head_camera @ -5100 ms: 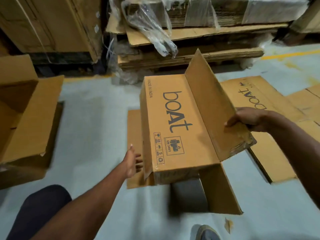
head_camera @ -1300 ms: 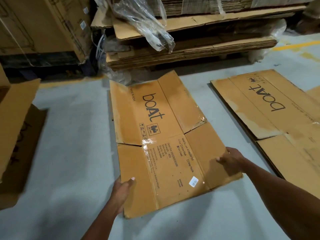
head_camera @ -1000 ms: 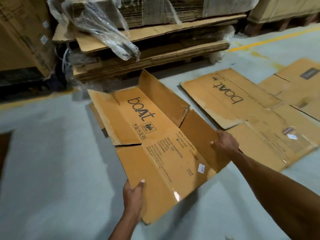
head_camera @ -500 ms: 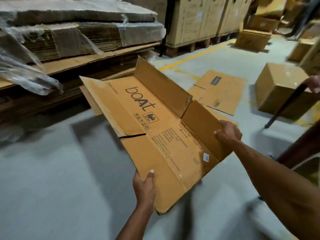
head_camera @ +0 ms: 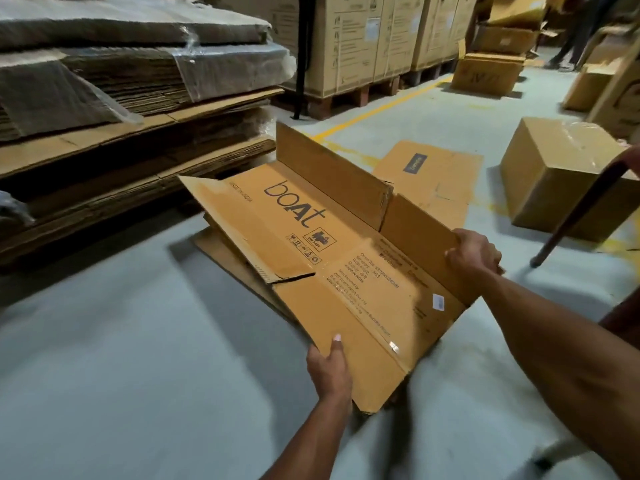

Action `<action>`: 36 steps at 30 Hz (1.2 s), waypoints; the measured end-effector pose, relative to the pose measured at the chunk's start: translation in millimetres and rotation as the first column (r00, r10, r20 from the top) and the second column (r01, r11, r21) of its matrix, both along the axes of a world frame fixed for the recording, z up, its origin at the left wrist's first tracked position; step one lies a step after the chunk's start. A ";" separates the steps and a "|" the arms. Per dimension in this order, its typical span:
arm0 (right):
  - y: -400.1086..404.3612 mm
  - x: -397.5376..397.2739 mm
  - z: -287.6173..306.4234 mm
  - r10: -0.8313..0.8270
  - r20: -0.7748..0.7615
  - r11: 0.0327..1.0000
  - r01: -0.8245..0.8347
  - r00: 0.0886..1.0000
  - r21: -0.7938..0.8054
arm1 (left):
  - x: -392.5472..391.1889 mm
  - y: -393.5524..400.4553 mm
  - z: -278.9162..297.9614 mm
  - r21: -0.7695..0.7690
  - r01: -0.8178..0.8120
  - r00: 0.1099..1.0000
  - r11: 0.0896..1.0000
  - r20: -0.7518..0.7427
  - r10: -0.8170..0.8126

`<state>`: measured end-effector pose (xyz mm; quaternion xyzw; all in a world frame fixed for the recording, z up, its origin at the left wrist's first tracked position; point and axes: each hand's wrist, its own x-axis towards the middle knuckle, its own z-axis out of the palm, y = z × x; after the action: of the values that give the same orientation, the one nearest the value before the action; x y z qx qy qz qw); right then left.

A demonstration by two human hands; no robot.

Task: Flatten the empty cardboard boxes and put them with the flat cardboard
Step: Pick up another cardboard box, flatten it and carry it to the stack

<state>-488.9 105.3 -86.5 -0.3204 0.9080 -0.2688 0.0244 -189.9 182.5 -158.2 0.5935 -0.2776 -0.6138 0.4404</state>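
A flattened brown box printed "boAt" hangs tilted above the grey floor, its right-hand flaps standing up. My left hand grips its near left edge, thumb on top. My right hand grips the top of the raised right flap. Beyond the box, a flat cardboard sheet with a dark label lies on the floor. A tall stack of flat cardboard with plastic wrap fills the left.
A closed taped box sits on the floor at right, with a dark chair leg in front of it. Palletised cartons stand at the back behind a yellow floor line. More boxes and a person's legs are far right.
The box went from standing open to flattened on the floor. Both hands then lifted it, and I turned right with it, so the stack now lies to my left.
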 end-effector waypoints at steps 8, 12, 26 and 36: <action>-37.4 -49.5 -37.7 -0.026 -0.160 0.990 0.048 0.987 0.136 | -7.6 -41.1 -39.2 0.183 0.314 0.939 0.932 0.088 -0.333; -46.7 -62.7 -50.0 -0.033 -0.142 0.979 0.060 0.989 0.197 | -6.4 -45.9 -59.0 0.169 0.317 0.937 0.933 0.099 -0.336; -28.8 -31.3 -58.8 0.295 0.148 0.882 -0.329 0.944 0.338 | 44.0 34.9 -98.3 0.203 0.142 0.946 0.969 0.260 -0.193; -34.8 -34.9 -64.4 0.110 -0.103 0.910 -0.058 0.989 0.411 | -3.9 1.6 -69.6 0.174 0.353 0.921 0.919 0.108 -0.374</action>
<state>-523.8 70.5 -150.9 -0.3630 0.9292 -0.0524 0.0460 -193.7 184.1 -227.8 0.6044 -0.3658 -0.6614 0.2519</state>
